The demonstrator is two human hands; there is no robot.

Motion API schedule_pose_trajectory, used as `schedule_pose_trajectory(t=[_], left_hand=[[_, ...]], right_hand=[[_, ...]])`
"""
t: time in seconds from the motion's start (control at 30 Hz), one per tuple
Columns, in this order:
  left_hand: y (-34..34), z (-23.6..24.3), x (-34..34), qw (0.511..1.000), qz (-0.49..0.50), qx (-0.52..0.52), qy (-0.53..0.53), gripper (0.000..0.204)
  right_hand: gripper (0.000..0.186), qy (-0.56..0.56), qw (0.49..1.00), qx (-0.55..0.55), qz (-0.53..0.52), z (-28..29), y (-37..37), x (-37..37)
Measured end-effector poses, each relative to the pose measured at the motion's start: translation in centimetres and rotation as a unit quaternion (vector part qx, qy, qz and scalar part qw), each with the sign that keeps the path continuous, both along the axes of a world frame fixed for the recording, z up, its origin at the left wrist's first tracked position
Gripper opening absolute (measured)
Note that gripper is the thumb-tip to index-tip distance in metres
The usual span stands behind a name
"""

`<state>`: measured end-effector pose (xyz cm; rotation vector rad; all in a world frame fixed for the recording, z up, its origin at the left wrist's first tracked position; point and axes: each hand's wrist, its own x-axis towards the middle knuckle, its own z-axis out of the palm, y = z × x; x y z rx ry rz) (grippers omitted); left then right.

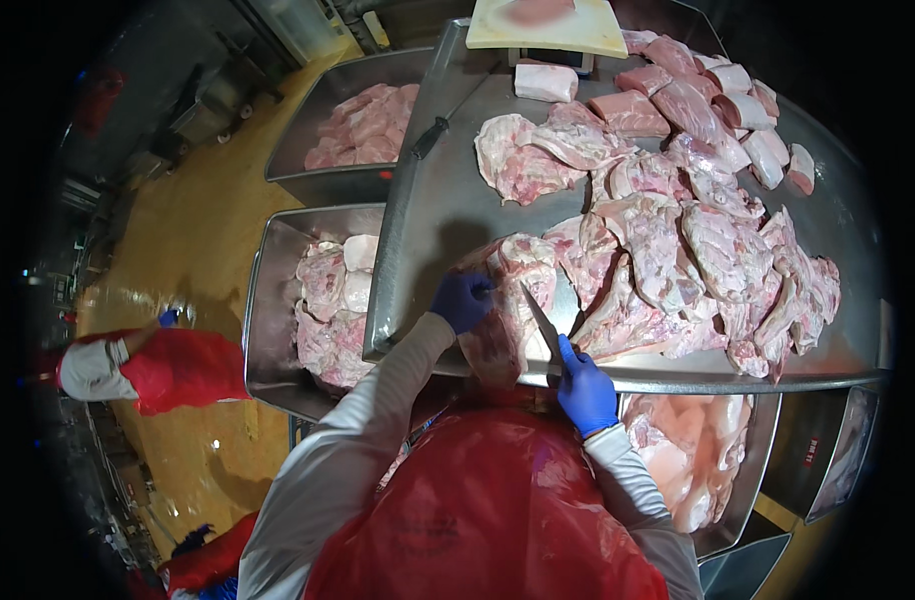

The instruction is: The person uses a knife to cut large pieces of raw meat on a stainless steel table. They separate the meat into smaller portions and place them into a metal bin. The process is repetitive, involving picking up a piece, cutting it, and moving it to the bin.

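A large piece of raw meat (519, 270) with pale fat lies at the near edge of the steel table, right in front of me. My left hand (465, 302), in a blue glove, is closed on its left side. In my right hand (586, 388), also gloved in blue, is a knife (541, 320). Its blade points away from me and lies against the right part of the meat; I cannot tell how deep the tip is. Just right of the blade begins a heap of raw meat cuts (650, 240).
The steel table (433, 215) also bears another knife (431, 138), trimmed loins (688, 105) and a cutting board (548, 32). Steel bins of meat stand left (261, 300), far left (308, 182) and near right (768, 440). A person in a red apron (193, 370) stands left.
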<state>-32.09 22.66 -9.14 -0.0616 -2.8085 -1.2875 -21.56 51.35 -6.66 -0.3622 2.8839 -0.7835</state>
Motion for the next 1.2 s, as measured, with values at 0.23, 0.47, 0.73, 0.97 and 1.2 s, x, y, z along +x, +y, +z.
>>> schedule_pose_trajectory(t=[0.23,0.47,0.73,0.97,1.2], left_hand=[[0.5,0.8,2.3,0.997,0.023,-0.065,0.034,0.017],[-1.1,0.8,2.5,0.998,0.026,0.048,-0.011,0.013],[-5.4,1.5,4.9,0.994,0.022,0.094,0.048,0.012],[-7.4,1.5,5.1,0.996,-0.003,0.040,0.080,0.013],[-12.2,0.5,7.0,0.997,-0.001,0.019,0.072,0.033]], right_hand=[[0.061,0.030,0.996,-0.032,0.083,2.2,-2.6,-3.7],[0.063,-0.009,0.990,0.008,0.141,3.0,-4.8,-5.0],[0.073,-0.068,0.988,0.044,0.135,5.2,-1.3,1.1],[0.065,0.026,0.986,0.006,0.165,2.5,-13.2,-5.7],[0.071,-0.067,0.959,0.083,0.264,6.0,-4.0,-0.7]])
